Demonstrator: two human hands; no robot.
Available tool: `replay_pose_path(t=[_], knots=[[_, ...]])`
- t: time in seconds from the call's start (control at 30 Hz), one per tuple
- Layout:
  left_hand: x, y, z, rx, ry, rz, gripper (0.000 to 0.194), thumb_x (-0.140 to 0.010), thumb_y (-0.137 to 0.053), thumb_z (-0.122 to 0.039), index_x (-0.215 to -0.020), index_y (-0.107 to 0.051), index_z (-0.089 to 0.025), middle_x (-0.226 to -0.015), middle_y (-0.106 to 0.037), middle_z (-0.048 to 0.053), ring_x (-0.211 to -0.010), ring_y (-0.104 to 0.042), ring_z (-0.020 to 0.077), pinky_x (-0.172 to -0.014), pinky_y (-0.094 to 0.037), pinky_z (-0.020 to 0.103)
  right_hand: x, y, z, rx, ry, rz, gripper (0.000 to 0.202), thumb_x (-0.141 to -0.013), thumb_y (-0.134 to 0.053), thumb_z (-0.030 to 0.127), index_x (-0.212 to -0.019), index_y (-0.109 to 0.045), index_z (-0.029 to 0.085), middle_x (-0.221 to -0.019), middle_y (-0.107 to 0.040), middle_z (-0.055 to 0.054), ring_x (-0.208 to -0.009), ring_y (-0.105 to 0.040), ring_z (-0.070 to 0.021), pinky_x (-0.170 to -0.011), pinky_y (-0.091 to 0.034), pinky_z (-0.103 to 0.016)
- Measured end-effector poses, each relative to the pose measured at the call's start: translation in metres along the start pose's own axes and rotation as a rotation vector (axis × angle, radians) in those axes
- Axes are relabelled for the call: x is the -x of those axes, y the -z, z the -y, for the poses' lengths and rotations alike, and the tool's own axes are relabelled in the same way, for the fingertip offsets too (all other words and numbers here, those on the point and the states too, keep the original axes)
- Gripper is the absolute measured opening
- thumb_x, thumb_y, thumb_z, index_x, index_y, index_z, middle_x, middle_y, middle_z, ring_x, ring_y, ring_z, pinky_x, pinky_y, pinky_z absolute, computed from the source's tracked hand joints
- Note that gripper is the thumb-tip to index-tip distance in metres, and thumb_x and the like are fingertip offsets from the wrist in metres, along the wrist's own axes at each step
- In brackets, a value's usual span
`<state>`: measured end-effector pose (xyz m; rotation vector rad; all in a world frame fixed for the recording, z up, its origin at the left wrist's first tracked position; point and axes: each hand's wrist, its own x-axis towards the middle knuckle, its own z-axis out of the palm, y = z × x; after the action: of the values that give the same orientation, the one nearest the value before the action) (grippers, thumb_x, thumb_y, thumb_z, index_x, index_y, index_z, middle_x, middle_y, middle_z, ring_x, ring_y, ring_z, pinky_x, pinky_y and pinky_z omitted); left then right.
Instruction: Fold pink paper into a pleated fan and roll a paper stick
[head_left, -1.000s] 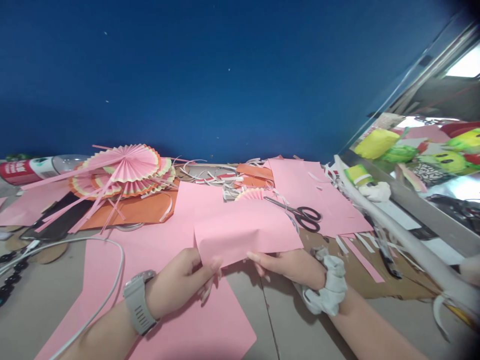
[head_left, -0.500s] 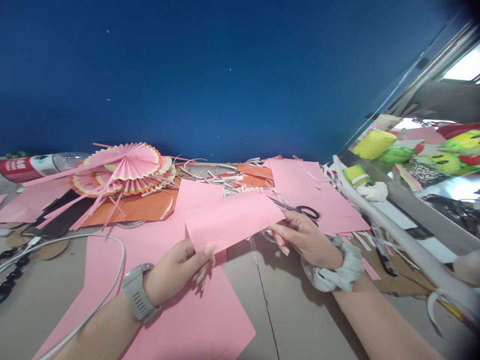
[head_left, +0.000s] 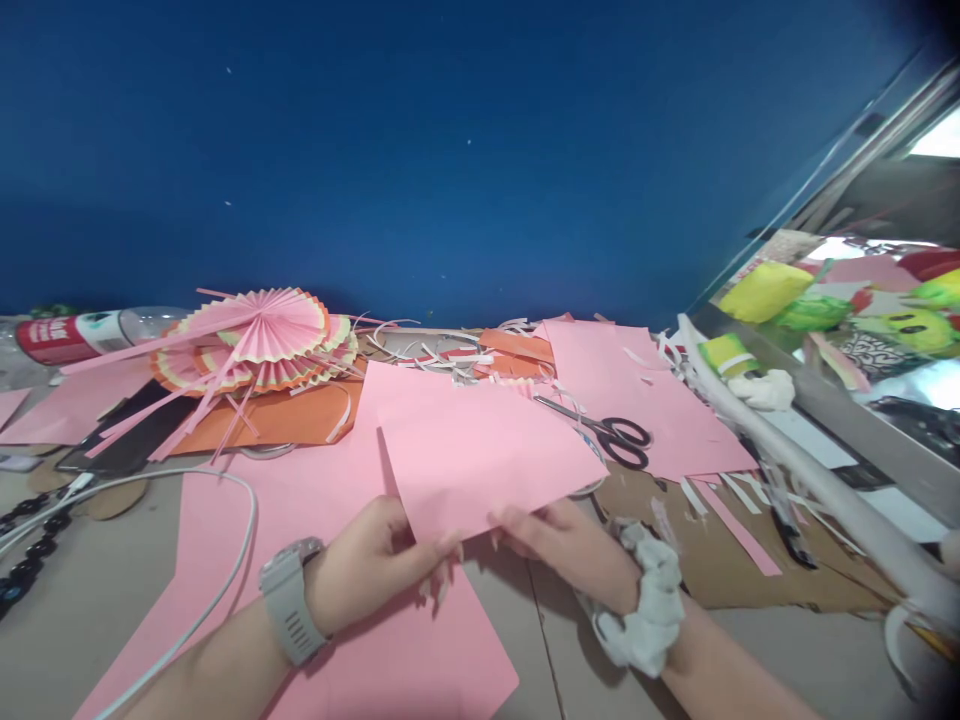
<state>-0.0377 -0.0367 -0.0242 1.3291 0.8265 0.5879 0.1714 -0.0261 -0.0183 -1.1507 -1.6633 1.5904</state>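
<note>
A sheet of pink paper is held up over the table, tilted, between both hands. My left hand, with a grey watch on the wrist, pinches its lower left edge between thumb and fingers. Along the same near edge, a little to the right, my right hand grips it too; a pale scrunchie circles that wrist. Beneath the left arm lies a larger pink sheet. Black-handled scissors rest just beyond the held paper's right corner.
Folded pink paper rosettes sit on orange paper at the left, beside a bottle. A white cable loops at the left. Rightward are a cutter knife, cardboard, paper strips and a pale bar.
My right hand has moved from the paper's right corner leftward to its near edge, close to my left hand. The scissors show more fully now.
</note>
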Motion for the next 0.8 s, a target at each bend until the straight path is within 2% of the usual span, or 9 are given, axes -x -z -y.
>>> replay_pose_path(t=[0.07,0.13,0.2,0.3,0.4,0.53,0.67,0.8], knots=[[0.000,-0.002,0.000,-0.107,-0.015,0.042,0.036,-0.085,-0.047,-0.038,-0.072,-0.064,-0.008,-0.060,-0.065,0.009,-0.051,-0.057,0.0121,-0.052,-0.048,0.023,0.002,-0.014,0.001,0.088,-0.004,-0.006,0.033,-0.080,-0.050,0.047,-0.069,-0.061,0.019,-0.062,-0.058,0.000,-0.062,-0.053,-0.0140,-0.063,-0.043,-0.027],[-0.001,-0.002,0.001,-0.143,-0.038,0.035,0.037,-0.086,-0.046,-0.037,-0.072,-0.064,-0.008,-0.066,-0.067,0.010,-0.053,-0.058,0.0120,-0.053,-0.049,0.023,0.003,-0.022,0.002,0.234,-0.005,-0.026,0.032,-0.083,-0.045,0.046,-0.076,-0.064,0.021,-0.074,-0.065,-0.002,-0.075,-0.058,-0.0183,-0.075,-0.043,-0.030],[-0.002,-0.002,0.001,-0.144,-0.039,0.016,0.037,-0.086,-0.045,-0.037,-0.073,-0.064,-0.008,-0.067,-0.067,0.011,-0.052,-0.057,0.0118,-0.053,-0.049,0.023,0.004,-0.025,0.001,0.360,0.017,-0.070,0.032,-0.084,-0.043,0.046,-0.086,-0.065,0.023,-0.088,-0.068,-0.004,-0.088,-0.059,-0.0217,-0.084,-0.040,-0.033],[-0.003,-0.001,-0.002,-0.142,-0.022,0.001,0.036,-0.087,-0.045,-0.035,-0.074,-0.064,-0.008,-0.068,-0.067,0.011,-0.054,-0.059,0.0129,-0.056,-0.050,0.024,0.003,-0.025,-0.001,0.410,0.035,-0.117,0.032,-0.084,-0.043,0.045,-0.098,-0.064,0.025,-0.103,-0.065,-0.004,-0.100,-0.056,-0.0234,-0.091,-0.037,-0.035],[-0.004,-0.002,-0.005,-0.113,-0.001,0.002,0.033,-0.086,-0.046,-0.034,-0.077,-0.064,-0.007,-0.071,-0.068,0.012,-0.057,-0.063,0.0150,-0.058,-0.052,0.026,0.002,-0.024,-0.002,0.341,0.009,-0.069,0.032,-0.085,-0.040,0.046,-0.092,-0.064,0.024,-0.095,-0.067,-0.003,-0.091,-0.058,-0.0212,-0.087,-0.040,-0.033],[-0.003,-0.003,-0.007,-0.064,0.022,0.029,0.031,-0.086,-0.046,-0.033,-0.077,-0.062,-0.007,-0.073,-0.068,0.014,-0.060,-0.064,0.0169,-0.060,-0.053,0.028,0.001,-0.021,0.002,0.265,-0.030,-0.028,0.036,-0.084,-0.039,0.049,-0.066,-0.055,0.022,-0.071,-0.062,-0.001,-0.074,-0.057,-0.0186,-0.076,-0.043,-0.030],[-0.002,-0.002,-0.008,-0.004,0.027,0.043,0.030,-0.085,-0.048,-0.034,-0.077,-0.059,-0.007,-0.069,-0.068,0.013,-0.058,-0.063,0.0164,-0.058,-0.052,0.029,0.001,-0.017,0.005,0.199,-0.088,-0.039,0.042,-0.084,-0.039,0.052,-0.054,-0.042,0.021,-0.055,-0.048,0.000,-0.058,-0.046,-0.0157,-0.065,-0.039,-0.029],[-0.002,0.001,-0.007,0.073,0.044,0.002,0.027,-0.084,-0.051,-0.034,-0.075,-0.055,-0.009,-0.067,-0.066,0.011,-0.057,-0.063,0.0164,-0.056,-0.051,0.029,0.000,-0.013,0.002,0.086,-0.058,-0.074,0.043,-0.083,-0.041,0.051,-0.053,-0.040,0.021,-0.051,-0.036,0.002,-0.051,-0.034,-0.0123,-0.055,-0.033,-0.028]])
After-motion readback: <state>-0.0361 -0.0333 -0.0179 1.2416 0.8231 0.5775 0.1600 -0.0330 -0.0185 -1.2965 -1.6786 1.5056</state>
